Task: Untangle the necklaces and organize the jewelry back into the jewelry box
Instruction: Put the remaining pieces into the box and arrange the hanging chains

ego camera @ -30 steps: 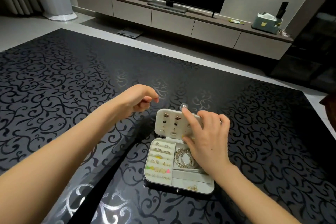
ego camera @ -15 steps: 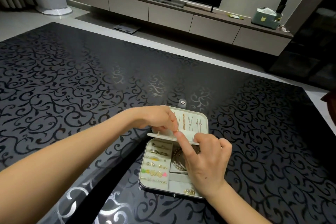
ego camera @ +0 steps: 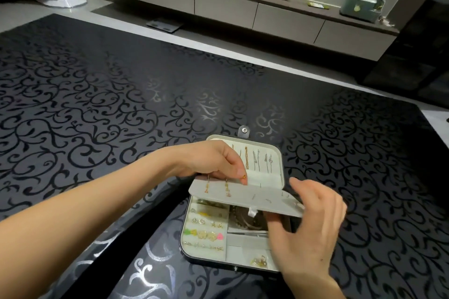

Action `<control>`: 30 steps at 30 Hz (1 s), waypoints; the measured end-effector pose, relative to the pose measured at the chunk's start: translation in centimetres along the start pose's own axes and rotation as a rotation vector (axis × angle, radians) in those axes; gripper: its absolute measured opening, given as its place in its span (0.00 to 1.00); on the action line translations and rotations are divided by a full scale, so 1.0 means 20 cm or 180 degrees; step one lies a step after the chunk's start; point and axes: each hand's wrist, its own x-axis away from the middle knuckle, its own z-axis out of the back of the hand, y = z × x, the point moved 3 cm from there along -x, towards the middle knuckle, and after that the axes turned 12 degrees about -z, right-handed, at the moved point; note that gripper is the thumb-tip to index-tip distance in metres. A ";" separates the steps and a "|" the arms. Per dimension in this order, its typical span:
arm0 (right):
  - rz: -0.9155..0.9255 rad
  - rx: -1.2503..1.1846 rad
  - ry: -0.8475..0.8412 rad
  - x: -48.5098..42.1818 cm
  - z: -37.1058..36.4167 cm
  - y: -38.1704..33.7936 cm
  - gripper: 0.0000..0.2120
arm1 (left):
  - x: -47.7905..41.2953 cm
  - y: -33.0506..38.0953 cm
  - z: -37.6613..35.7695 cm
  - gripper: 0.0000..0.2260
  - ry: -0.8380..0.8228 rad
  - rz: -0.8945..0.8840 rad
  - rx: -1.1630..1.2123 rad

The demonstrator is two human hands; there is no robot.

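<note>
- Now the jewelry box [ego camera: 240, 243] sits open on the tabletop [ego camera: 97, 104]; both grips pinch its earring flap [ego camera: 243, 199], left hand [ego camera: 209, 160] at the far edge, right hand [ego camera: 308, 233] at the corner.
- Swung carelessly, the flap could snag the lid's necklaces [ego camera: 257, 160].

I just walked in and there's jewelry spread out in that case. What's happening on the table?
A person holds the grey earring panel of an open jewelry box on the black table. The left hand pinches its far edge, and the right hand grips its right end. Necklaces lie in the lid; small pieces and chains sit in the base.
</note>
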 end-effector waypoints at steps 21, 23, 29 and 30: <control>-0.0465 -0.0017 -0.0325 0.05 -0.10 0.04 0.25 | -0.02 -0.04 -0.02 0.05 0.0321 -0.0423 -0.1408; -0.0476 -0.0013 -0.0315 0.05 -0.10 0.05 0.22 | -0.03 -0.03 -0.03 0.05 0.0328 -0.0453 -0.1529; -0.0497 0.0056 -0.0282 0.05 -0.09 0.04 0.28 | -0.01 -0.04 -0.05 0.06 0.0373 -0.0406 -0.0968; -0.0492 0.0063 -0.0278 0.05 -0.09 0.04 0.29 | -0.01 -0.04 -0.05 0.06 0.0373 -0.0378 -0.0828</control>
